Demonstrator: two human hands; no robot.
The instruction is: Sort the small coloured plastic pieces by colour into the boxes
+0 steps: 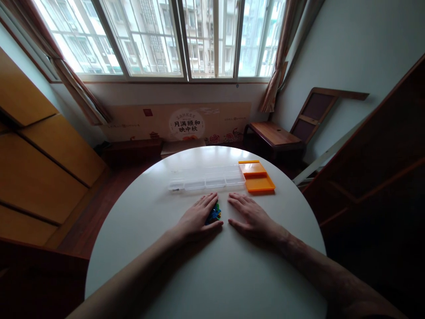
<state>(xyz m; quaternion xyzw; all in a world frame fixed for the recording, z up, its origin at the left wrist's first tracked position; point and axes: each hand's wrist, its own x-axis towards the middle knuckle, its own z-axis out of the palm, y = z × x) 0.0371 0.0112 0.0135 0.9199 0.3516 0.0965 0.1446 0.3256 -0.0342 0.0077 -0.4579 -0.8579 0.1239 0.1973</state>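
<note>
Table: a round white table (149,248) is seen from above, with both forearms laid across its near half.

Left hand: the left hand (195,219) is laid palm down just left of the table's centre, fingers stretched flat and close together, thumb turned inward. Nothing is gripped; the fingertips are rested over a small heap.

Small pieces: a little cluster of blue, green and yellow plastic pieces (214,214) is tucked under the left fingertips, between the two hands, near the table's middle. Their exact kind cannot be told. They are judged light, hard and stiff, apt to skid on the smooth top and to scatter if swept; each is best pinched singly between thumb and forefinger at its sides.

Right hand: the right hand (250,217) is pressed flat just right of the pieces, fingers extended and slightly spread, thumb pointed toward the heap. It is empty and just apart from the pieces.

Clear box: a long clear compartment box (206,178) is set beyond the hands, toward the far edge; its cells look empty, though that is hard to confirm.

Orange lid: an orange plastic lid (257,177) is placed touching the box's right end, toward the far right edge.
</note>
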